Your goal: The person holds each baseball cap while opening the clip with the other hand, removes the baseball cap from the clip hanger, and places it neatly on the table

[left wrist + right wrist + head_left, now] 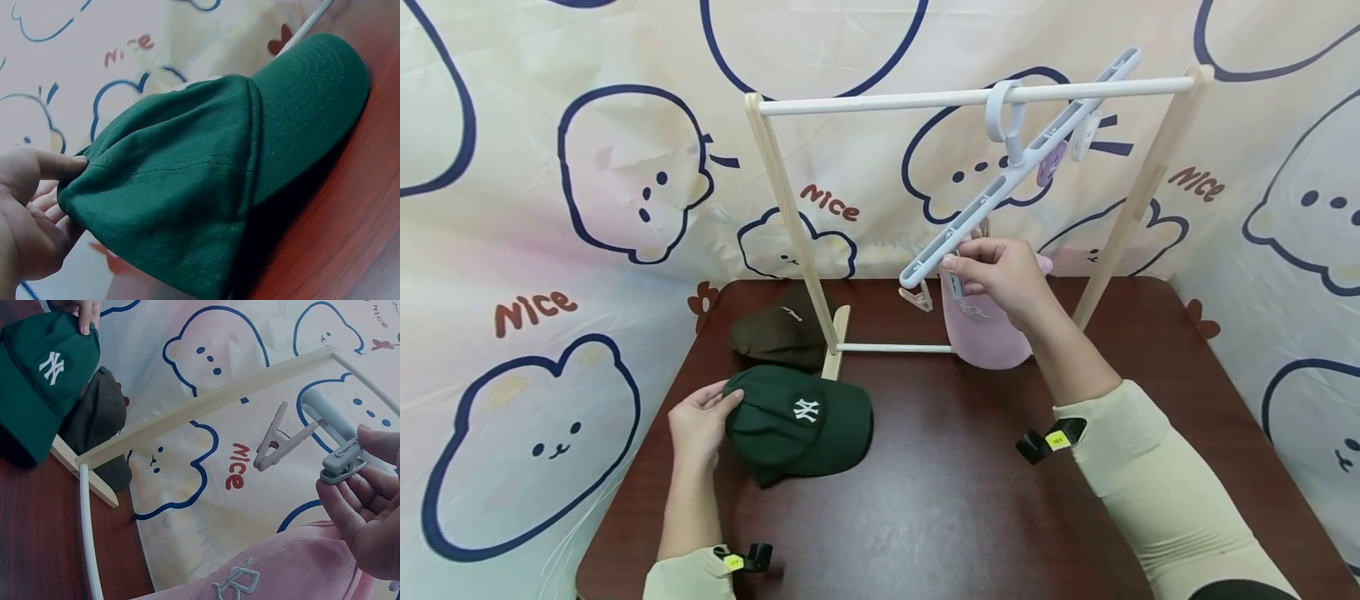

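My left hand [696, 425] pinches the back edge of a dark green baseball cap [767, 429] with a white NY emblem. In the left wrist view its brim points away from the hand, close over the table. My right hand [1003, 275] pinches a grey-blue clip [342, 464] near the lower end of a light blue hanger [1026, 167]. The hanger slants, hooked on the rack's white rail [887, 102]. A beige clip [284, 440] dangles at its near end; purple [1051, 163] and white clips [1084, 136] sit farther up. Behind the right hand hangs a pink cap [988, 337], partly hidden.
The wooden rack [793, 217] stands on the dark red-brown table [940, 500], with a low crossbar [895, 348]. By its left foot lies a dark brown cap [778, 333], behind the green one. A cartoon-printed curtain [647, 300] surrounds the table's back and sides.
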A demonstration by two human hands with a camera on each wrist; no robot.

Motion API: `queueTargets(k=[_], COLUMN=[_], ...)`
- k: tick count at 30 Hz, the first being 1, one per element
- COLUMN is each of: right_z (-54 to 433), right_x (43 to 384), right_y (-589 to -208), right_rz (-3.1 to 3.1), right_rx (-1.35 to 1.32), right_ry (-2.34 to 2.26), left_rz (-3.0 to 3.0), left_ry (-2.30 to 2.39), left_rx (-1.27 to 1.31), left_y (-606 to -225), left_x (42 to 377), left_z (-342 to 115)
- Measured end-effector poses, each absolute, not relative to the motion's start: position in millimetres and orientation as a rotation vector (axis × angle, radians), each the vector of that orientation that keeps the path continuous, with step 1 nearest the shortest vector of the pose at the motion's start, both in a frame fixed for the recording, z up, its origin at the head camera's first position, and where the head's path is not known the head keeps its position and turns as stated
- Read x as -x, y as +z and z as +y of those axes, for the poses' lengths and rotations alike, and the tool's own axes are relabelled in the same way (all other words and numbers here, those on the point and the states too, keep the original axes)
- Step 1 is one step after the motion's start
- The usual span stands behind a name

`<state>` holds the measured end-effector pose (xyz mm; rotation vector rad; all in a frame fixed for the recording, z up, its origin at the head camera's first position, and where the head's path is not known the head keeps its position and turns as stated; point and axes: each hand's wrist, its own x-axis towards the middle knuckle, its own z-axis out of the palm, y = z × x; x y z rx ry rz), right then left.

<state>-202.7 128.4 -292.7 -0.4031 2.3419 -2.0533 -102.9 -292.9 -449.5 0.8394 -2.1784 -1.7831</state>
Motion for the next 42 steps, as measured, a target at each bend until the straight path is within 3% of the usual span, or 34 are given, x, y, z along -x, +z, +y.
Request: queueTargets(k=[11,23,35,42], right_z=[129,129,130,130], right_x=[203,204,205,204], right_y=[-292,-294,-295,-297], right_rz=[2.328,2.324,2.271,2.267], right_rx=[0.409,0.413,0.415,0.408], right_ry=[-2.069,-2.054,-2.104,-2.106], left_rz=[-2.021,-1.973,-2.217,-2.015], left_ry=[-1.803,-1.706,-1.045,-0.983], left_rx=[-1.001,-1.061,-0.730,-0.403], left_y=[-444,-446,-425,-407], left_x=[99,96,95,102], left_z=[-333,-341,-308,-264])
